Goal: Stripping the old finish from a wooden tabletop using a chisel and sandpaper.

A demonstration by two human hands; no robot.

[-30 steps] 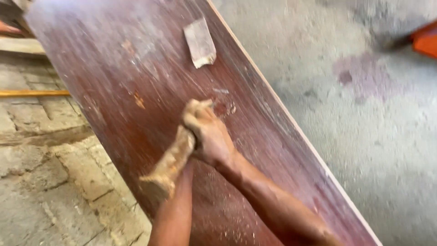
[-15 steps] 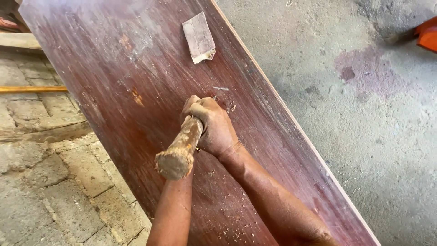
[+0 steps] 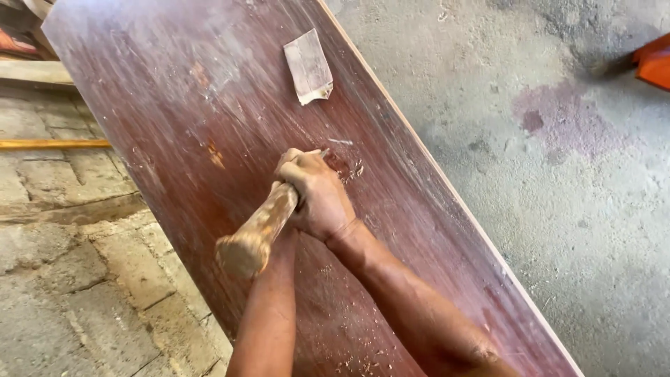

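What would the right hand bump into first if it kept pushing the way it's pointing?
Probably the little pale wood chips just ahead of the right hand on the reddish-brown board; farther up lies a sandpaper piece, though slightly left.

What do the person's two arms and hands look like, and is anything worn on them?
Both forearms are bare, with no sleeves in view. The right hand wears no glove, ring or watch. The left hand is mostly hidden behind it; its forearm is bare too. Fine pale dust lies on the right forearm.
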